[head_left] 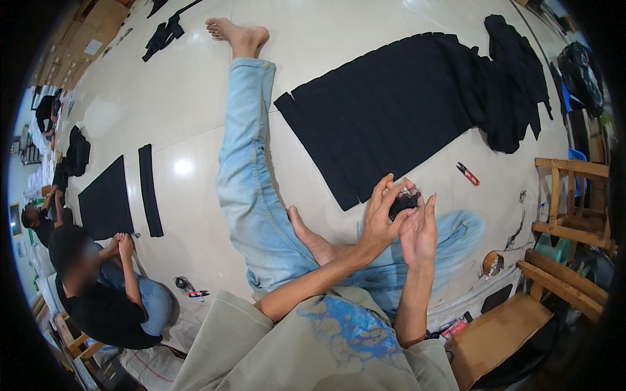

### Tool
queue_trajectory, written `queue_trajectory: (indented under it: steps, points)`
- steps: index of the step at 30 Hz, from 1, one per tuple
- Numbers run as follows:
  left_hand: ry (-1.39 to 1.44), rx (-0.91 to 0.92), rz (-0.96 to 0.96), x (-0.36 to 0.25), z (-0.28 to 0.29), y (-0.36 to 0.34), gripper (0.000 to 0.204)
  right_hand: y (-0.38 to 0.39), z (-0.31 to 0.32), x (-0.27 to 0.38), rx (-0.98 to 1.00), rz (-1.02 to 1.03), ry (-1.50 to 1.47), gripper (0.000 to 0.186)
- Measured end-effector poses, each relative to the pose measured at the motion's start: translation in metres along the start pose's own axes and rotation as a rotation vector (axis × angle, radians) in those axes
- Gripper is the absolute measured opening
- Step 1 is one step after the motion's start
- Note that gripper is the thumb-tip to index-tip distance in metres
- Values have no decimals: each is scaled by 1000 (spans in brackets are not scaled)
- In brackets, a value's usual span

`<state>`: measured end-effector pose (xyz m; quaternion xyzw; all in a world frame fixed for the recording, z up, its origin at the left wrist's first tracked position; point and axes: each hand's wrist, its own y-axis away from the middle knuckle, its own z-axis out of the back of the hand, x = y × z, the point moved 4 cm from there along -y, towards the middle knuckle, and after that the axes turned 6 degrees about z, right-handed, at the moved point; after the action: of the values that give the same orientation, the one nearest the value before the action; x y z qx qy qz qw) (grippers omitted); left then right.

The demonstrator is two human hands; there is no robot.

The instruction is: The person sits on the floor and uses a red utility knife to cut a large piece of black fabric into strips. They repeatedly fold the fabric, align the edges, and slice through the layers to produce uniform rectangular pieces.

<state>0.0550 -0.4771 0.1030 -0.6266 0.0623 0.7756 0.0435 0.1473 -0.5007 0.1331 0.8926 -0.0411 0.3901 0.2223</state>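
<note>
Head view. The floor [195,98] is pale, glossy tile with light glare on it. The person sits on it in light blue jeans, one bare-footed leg stretched away, the other folded in with its sole turned up beside the forearms.

Both hands are raised together over the folded knee. The left hand [378,218] and the right hand [417,231] meet around a small black fabric piece [403,203], held just above the knee. The left fingers are clamped on its near side; the right fingers stand partly spread and upright, thumb and forefinger pinching the far side. A small pale object shows at the top of the piece; its kind cannot be told.

Beyond the hands, a large row of black fabric strips [398,104] lies flat on the floor, overlapping edge to edge. A heap of black cloth [515,78] rests at its far right end. Red-handled snips [467,174] lie on the tile, well apart from the hands, to their right.

At left, a second set of black panels [107,202] lies flat, with a narrow strip just beside it. A seated co-worker [104,293] in a black shirt holds both hands together near those panels. Other people farther left are cut off by the rim.

Wooden chair frames [570,215] stand at right. A cardboard box [495,339] sits at lower right, partly hidden in shadow.
</note>
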Motion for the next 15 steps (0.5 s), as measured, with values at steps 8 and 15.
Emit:
queue_trajectory:
  steps: [8,15]
  points:
    - [480,-90,537,34,32,-11,16,23,68,40,223,-171,214,49]
    - [639,203,683,-37,10,-11,25,25,36,72,61,449,1073,70]
